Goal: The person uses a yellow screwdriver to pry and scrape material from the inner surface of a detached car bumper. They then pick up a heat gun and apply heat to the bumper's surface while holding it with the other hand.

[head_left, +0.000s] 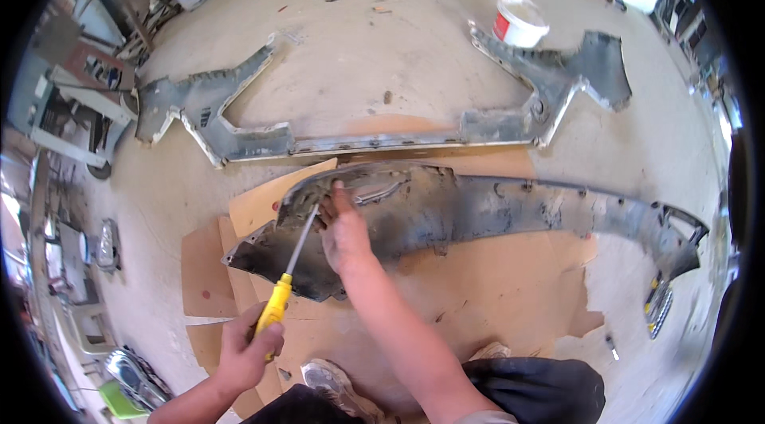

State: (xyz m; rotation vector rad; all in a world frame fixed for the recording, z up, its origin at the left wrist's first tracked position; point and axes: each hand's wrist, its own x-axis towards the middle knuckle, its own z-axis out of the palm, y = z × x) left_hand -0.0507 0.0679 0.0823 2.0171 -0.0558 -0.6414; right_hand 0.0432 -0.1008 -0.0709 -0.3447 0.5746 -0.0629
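My left hand (250,348) is wrapped round the yellow handle of a screwdriver (276,306). Its metal shaft slants up and to the right, and the tip meets the left part of a dirty grey plastic car bumper (414,221). The bumper lies inner side up across cardboard in front of me. Close to the screwdriver tip, my right hand (344,229) bears on the bumper's left section, with its fingers curled at a recessed opening. Just what the fingertips grip there is partly hidden. The exact spot under the screwdriver tip is too small to make out.
Brown cardboard sheets (486,288) lie under the bumper, by my shoes (335,384). Beyond it rests a second wide grey car panel (374,139) with two raised side wings. A white bucket (520,21) stands behind that. A wheeled metal stand (80,117) is at the left.
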